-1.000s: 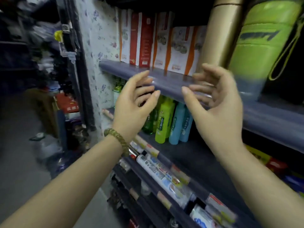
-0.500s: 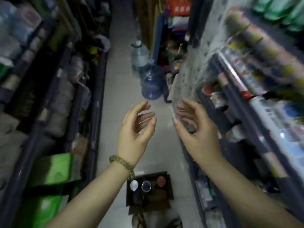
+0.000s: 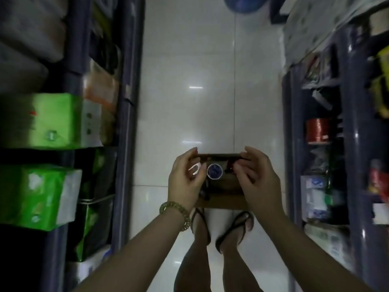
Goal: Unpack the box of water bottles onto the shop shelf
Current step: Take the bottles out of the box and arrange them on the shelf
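Cardboard box (image 3: 223,200) stands on the white tiled floor (image 3: 189,91) of the narrow aisle, just in front of the person's feet, which wear dark flip-flops (image 3: 235,228). The box is open at the top. Inside it, near its far edge, a bottle cap (image 3: 214,170) with a pale ring and a dark blue middle shows between the two hands. A second, pale cap (image 3: 195,168) is partly seen beside it, behind the fingers of the left hand. At the right side of the box something reddish is visible, but the right hand covers most of it, so it cannot be told what it is.

Both hands hang above the box, palms turned toward each other. The left hand (image 3: 185,178) has its grip open, fingers curved and spread, holding nothing; a braided bracelet (image 3: 175,213) sits on its wrist. The right hand (image 3: 257,178) also has an open grip with bent fingers, and it holds nothing. Whether the fingertips touch the far edge of the box cannot be told.

Dark blue shelves run along both sides of the aisle. On the left shelf (image 3: 126,102) lie green packages (image 3: 42,121). On the right shelf (image 3: 355,123) stands a red spool (image 3: 317,130) among blurred goods. A large blue water jug (image 3: 242,4) is at the far end of the floor.
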`<action>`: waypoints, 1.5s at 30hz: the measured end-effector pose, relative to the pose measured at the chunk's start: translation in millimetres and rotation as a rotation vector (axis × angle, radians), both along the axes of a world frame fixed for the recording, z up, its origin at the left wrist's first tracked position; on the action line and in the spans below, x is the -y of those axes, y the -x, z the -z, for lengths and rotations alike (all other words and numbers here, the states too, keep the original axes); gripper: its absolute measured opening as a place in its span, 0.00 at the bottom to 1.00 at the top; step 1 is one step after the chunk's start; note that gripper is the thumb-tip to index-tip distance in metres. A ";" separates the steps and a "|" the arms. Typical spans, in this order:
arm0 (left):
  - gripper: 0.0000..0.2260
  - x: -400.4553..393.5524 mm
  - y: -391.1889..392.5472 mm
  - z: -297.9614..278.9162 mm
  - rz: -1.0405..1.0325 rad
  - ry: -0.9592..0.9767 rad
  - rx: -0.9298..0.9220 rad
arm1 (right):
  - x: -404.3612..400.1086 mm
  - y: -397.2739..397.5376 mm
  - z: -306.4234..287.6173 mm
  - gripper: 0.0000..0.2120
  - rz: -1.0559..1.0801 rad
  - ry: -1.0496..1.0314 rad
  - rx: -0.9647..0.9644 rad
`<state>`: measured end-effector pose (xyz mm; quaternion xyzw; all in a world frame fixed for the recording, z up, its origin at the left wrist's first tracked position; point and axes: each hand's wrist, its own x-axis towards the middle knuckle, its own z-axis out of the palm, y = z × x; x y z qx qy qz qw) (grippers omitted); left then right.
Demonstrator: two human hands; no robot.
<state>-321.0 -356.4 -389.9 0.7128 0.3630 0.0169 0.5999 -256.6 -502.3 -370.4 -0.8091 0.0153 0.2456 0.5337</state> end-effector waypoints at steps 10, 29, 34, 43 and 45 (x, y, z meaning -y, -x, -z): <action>0.22 22.9 69.7 228.0 -0.160 0.033 -0.418 | 14.1 41.3 238.8 0.25 -0.149 0.186 -0.117; 0.31 52.6 71.2 314.8 -0.213 -0.213 -0.356 | -17.0 35.6 356.6 0.36 -0.267 0.173 0.041; 0.30 50.4 72.4 292.5 -0.113 -0.221 -0.361 | -2.8 39.5 336.3 0.34 -0.228 0.160 0.102; 0.33 50.2 47.7 142.2 0.155 -0.237 -0.260 | 30.2 20.1 175.3 0.36 -0.121 0.123 0.140; 0.35 47.2 34.3 89.1 0.208 -0.253 -0.253 | 35.9 12.6 123.3 0.36 -0.112 0.092 0.156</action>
